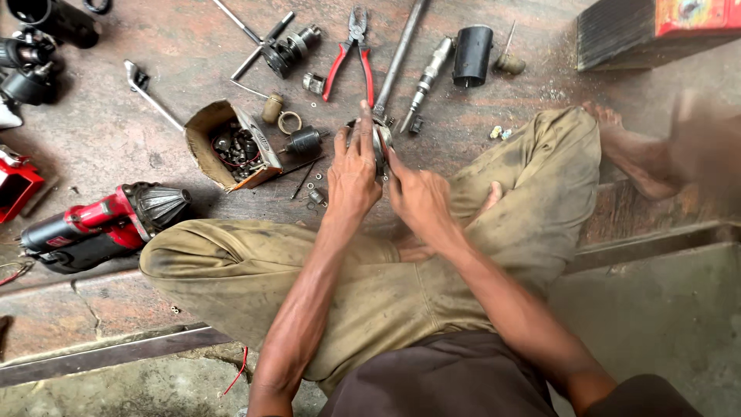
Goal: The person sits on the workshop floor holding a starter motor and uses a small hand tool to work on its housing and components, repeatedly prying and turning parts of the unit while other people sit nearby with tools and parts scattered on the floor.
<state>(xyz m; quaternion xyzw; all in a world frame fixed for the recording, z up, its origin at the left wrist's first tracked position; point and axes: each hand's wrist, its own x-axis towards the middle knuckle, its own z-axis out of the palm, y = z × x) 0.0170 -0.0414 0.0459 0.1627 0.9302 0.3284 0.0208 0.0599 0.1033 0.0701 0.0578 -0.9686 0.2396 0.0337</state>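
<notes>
The left hand [352,171] and right hand [417,199] gripped a round metal part [380,140], probably a motor housing, above red-handled pliers [349,58] on the floor [116,139].

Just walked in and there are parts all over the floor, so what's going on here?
A person sits cross-legged on the floor, both hands on a round metal part: the left hand wraps it, the right hand touches its edge. Around them lie red-handled pliers, a wrench, a small box of bits and a red power tool.
</notes>
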